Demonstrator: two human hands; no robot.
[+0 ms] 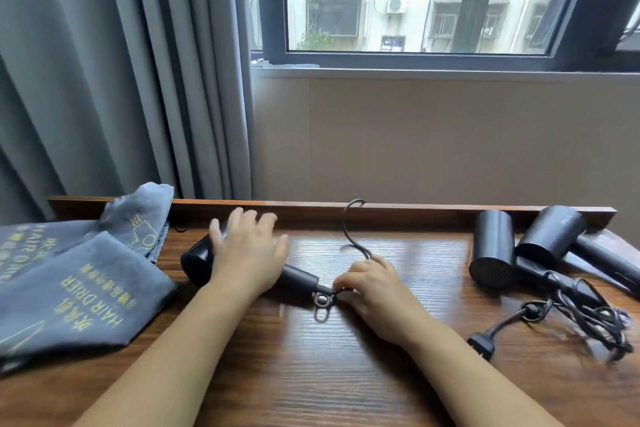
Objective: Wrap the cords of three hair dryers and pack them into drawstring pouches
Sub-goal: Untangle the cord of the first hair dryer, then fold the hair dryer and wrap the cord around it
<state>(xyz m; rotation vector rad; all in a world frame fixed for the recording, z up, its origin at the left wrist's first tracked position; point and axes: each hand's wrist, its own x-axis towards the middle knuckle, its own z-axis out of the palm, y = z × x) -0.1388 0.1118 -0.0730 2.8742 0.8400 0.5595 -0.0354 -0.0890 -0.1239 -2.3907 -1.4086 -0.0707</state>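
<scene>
A black hair dryer (197, 262) lies on its side on the wooden table (311, 374), its handle pointing right. My left hand (247, 253) rests on its body with the fingers spread. My right hand (367, 284) pinches its black cord (349, 229) right at the handle's end, beside a metal hanging ring (321, 300). The cord arcs up over the table's back rail. Two more black hair dryers (493, 246) (550, 232) lie at the right with a tangled cord and plug (571, 315). Grey drawstring pouches (76, 288) with yellow print are piled at the left.
A raised wooden rail (415, 210) runs along the table's back edge, against a beige wall under a window. Grey curtains (121, 80) hang behind the pouches at the left.
</scene>
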